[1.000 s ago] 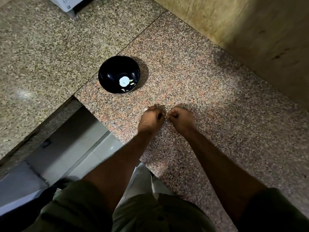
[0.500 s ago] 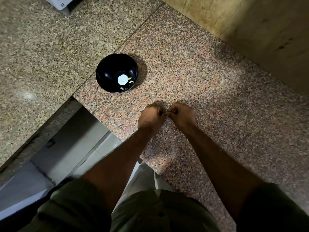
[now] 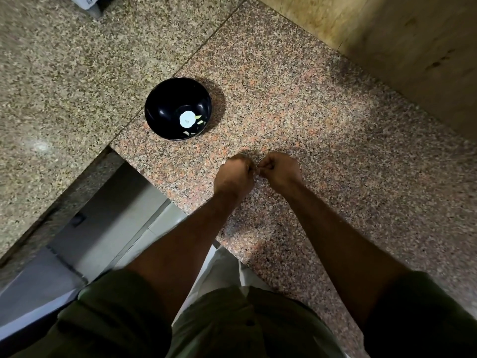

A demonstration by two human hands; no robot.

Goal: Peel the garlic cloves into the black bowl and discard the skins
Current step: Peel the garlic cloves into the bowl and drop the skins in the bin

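A black bowl [image 3: 165,104] stands on the speckled granite counter [image 3: 322,130], up and to the left of my hands. Inside it lie a white round patch [image 3: 187,119] and a few pale garlic pieces [image 3: 186,133]. My left hand [image 3: 233,174] and my right hand [image 3: 281,167] are held close together just above the counter, fingers curled inward and fingertips meeting. Between them they pinch a small garlic clove [image 3: 256,169], which the fingers almost wholly hide.
The counter ends in a corner at the lower left, with a grey tiled floor [image 3: 108,228] below the edge. A yellowish wall [image 3: 387,34] runs along the upper right. A white appliance corner [image 3: 85,1] shows at the top left.
Both hands stay pinched together in nearly the same spot on the counter. The view has drifted slightly, so the bowl sits a little higher and further left.
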